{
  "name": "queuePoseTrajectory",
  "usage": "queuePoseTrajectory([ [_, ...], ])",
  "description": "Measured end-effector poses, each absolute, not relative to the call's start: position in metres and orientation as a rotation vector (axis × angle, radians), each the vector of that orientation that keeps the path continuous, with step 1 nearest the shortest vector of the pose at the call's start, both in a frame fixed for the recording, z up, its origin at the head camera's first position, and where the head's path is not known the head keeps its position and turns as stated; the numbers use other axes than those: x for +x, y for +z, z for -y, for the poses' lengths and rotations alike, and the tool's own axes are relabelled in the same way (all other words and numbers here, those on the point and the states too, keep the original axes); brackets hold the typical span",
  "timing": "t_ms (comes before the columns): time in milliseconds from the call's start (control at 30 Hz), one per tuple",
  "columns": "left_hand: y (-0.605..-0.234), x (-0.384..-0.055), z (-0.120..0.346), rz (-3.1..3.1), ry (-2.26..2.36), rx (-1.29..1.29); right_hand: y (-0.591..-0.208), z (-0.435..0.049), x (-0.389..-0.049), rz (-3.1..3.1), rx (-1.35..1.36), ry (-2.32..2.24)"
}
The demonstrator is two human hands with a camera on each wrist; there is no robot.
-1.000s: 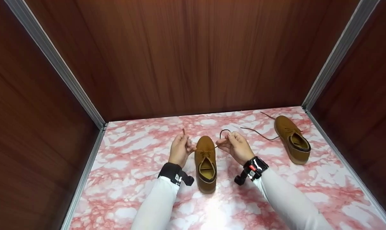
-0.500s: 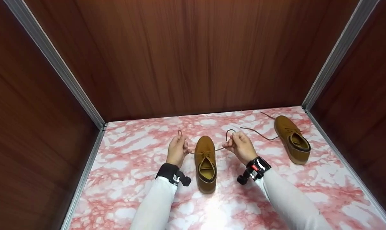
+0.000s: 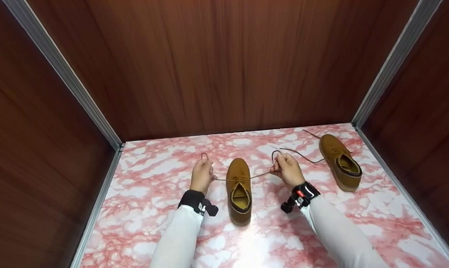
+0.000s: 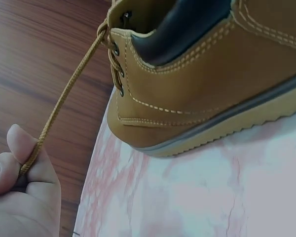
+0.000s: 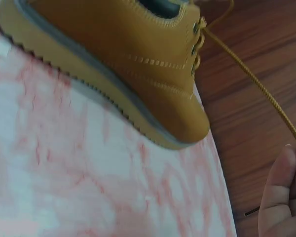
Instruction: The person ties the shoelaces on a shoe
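Note:
A tan lace-up shoe (image 3: 239, 167) stands upright at the middle of the table, toe toward the back wall. My left hand (image 3: 202, 175), left of the shoe, pinches one end of its shoelace (image 4: 64, 94); the lace runs straight from the eyelets to the fingers, and a small loop sticks up above them. On the other side, my right hand (image 3: 288, 169) pinches the opposite shoelace end (image 5: 256, 81), also stretched out, with a curved tail above the fingers. The two laces cross at the top eyelets, over the shoe's tongue.
A second tan shoe (image 3: 339, 162) stands at the right, its loose laces (image 3: 302, 155) spread on the table to its left. The pink-and-white marbled table (image 3: 153, 223) is bounded by dark wood panels (image 3: 224, 67) at the back and both sides.
Both hands have moved apart, the left one leftward and the right one rightward, drawing out longer stretches of lace on each side. The two shoes have stayed in place.

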State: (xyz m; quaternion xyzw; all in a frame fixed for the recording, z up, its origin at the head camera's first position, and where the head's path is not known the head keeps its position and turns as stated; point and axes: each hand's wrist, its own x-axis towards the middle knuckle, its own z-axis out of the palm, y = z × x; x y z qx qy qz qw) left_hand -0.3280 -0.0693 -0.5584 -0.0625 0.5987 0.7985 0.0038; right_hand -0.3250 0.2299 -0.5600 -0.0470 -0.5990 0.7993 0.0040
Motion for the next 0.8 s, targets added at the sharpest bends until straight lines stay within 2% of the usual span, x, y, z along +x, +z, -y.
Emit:
queuePoseTrajectory([
  [800, -0.576, -0.327, 0.083, -2.108, 2.294, -0.262, -0.573, -0.251, -0.327, 2.184, -0.206, 2.315],
])
